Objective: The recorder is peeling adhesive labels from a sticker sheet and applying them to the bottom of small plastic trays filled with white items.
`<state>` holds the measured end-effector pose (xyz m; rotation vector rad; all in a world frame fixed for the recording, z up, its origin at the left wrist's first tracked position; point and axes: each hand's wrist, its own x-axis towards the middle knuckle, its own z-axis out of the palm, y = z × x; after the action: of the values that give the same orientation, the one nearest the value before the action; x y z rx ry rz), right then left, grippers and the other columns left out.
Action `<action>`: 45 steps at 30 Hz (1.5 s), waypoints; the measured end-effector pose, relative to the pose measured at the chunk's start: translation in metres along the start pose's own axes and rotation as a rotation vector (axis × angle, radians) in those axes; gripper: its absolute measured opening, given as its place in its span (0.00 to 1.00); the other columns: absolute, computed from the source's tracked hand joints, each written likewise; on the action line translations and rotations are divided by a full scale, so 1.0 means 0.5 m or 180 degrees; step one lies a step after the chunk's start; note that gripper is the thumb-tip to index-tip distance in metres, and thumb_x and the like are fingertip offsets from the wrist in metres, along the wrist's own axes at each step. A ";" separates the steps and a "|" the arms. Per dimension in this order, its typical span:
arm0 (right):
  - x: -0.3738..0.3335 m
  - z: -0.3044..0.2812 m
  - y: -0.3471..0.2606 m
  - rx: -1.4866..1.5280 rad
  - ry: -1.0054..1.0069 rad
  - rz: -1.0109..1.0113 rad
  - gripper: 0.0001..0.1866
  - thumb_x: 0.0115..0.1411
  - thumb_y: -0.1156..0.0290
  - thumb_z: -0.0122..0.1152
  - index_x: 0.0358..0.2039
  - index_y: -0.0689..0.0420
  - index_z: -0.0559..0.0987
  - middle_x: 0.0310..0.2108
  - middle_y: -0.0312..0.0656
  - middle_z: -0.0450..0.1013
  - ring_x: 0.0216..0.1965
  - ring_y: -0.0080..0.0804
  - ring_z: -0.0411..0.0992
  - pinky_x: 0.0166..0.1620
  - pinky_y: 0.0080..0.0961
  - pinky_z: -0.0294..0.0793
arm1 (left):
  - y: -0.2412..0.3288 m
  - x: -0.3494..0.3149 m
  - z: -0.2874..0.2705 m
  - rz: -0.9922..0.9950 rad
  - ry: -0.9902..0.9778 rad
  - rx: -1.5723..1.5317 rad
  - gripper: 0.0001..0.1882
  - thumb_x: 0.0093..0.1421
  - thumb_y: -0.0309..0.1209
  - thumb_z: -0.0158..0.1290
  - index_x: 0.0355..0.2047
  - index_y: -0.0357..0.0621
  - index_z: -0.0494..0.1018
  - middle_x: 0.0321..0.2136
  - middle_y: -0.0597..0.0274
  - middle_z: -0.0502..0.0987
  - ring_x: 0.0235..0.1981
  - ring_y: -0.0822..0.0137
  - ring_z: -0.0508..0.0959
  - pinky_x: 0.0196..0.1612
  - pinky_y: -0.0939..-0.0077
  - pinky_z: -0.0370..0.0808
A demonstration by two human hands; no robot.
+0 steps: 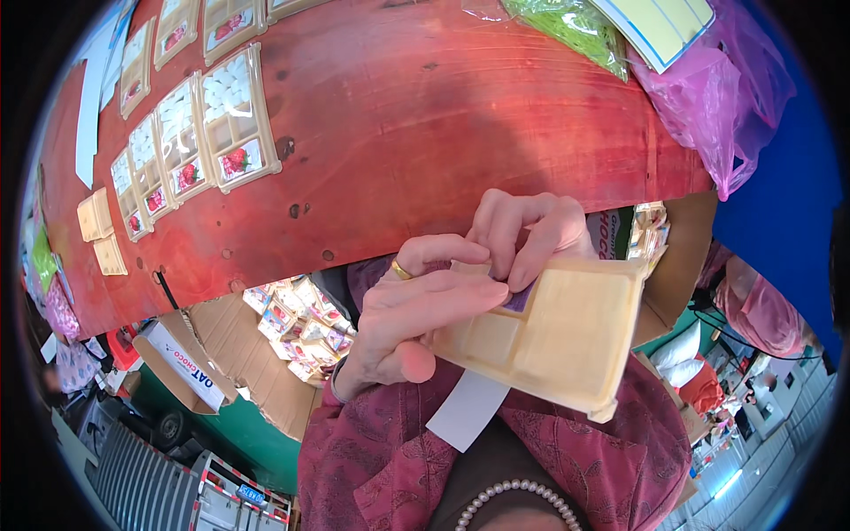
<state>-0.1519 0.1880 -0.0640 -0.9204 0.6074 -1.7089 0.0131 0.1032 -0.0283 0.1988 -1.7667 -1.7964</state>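
A cream plastic compartment box [575, 332] is tilted in front of my chest, above the lap side of the table edge. My left hand [403, 310], with a gold ring on one finger, grips its left end, its fingers lying across the surface. At the box's upper left, the bent fingers of my right hand [536, 230] press together next to a small purple label [519, 299]. Those fingers partly cover the label, and what the fingertips pinch is hidden. Below the box a white paper strip [467, 411] sticks out; whether it is attached cannot be told.
On the red table [381, 142], filled compartment boxes [235, 115] with strawberry labels stand in rows at left, near small cream boxes [102, 226]. A pink plastic bag [708, 88] and green shreds [575, 31] lie at far right. Cardboard cartons [239, 345] with packed goods stand below.
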 end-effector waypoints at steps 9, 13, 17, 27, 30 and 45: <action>0.000 0.003 0.019 0.0328 0.0009 -0.0125 0.08 0.54 0.66 0.66 0.27 0.58 0.81 0.29 0.41 0.73 0.33 0.34 0.67 0.38 0.30 0.67 | 0.002 -0.008 -0.027 -0.0013 -0.0199 -0.0021 0.34 0.63 0.59 0.31 0.49 0.46 0.72 0.28 0.50 0.81 0.45 0.50 0.74 0.59 0.53 0.58; 0.007 0.003 0.021 0.0311 -0.0075 -0.0157 0.09 0.54 0.66 0.66 0.27 0.58 0.81 0.30 0.42 0.73 0.33 0.35 0.67 0.39 0.31 0.69 | -0.018 -0.009 -0.015 0.0346 -0.0066 -0.0275 0.36 0.63 0.59 0.31 0.52 0.41 0.69 0.26 0.51 0.80 0.43 0.52 0.74 0.58 0.53 0.59; 0.009 -0.005 0.025 0.0517 -0.0023 -0.0131 0.09 0.55 0.66 0.65 0.26 0.58 0.80 0.28 0.42 0.71 0.34 0.34 0.66 0.44 0.35 0.74 | -0.016 -0.012 -0.013 0.0034 0.0050 -0.0978 0.38 0.63 0.59 0.32 0.55 0.37 0.65 0.24 0.54 0.79 0.41 0.52 0.73 0.58 0.52 0.60; 0.010 -0.034 0.017 0.0311 -0.0134 -0.0306 0.08 0.56 0.66 0.64 0.27 0.56 0.78 0.30 0.40 0.70 0.36 0.31 0.65 0.53 0.37 0.72 | 0.016 -0.007 -0.052 -0.0070 -0.0352 -0.0160 0.27 0.41 0.40 0.66 0.41 0.39 0.77 0.43 0.46 0.75 0.51 0.45 0.67 0.54 0.52 0.62; 0.009 -0.038 0.023 0.0235 -0.0203 -0.0347 0.07 0.56 0.66 0.64 0.27 0.55 0.78 0.31 0.40 0.71 0.37 0.32 0.65 0.53 0.37 0.72 | -0.001 -0.018 -0.029 0.0026 -0.0013 -0.0273 0.18 0.44 0.35 0.65 0.34 0.41 0.79 0.42 0.46 0.75 0.49 0.44 0.68 0.52 0.52 0.63; 0.009 -0.015 0.008 0.0035 0.0079 -0.0422 0.09 0.55 0.65 0.62 0.27 0.58 0.82 0.29 0.43 0.74 0.35 0.36 0.69 0.47 0.36 0.70 | 0.019 0.012 -0.025 -0.0500 0.0300 -0.0635 0.09 0.46 0.33 0.61 0.20 0.43 0.74 0.33 0.50 0.74 0.44 0.51 0.70 0.53 0.54 0.64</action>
<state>-0.1565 0.1821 -0.0698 -0.9507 0.5632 -1.8425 0.0174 0.0901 -0.0186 0.3430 -1.5317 -2.0261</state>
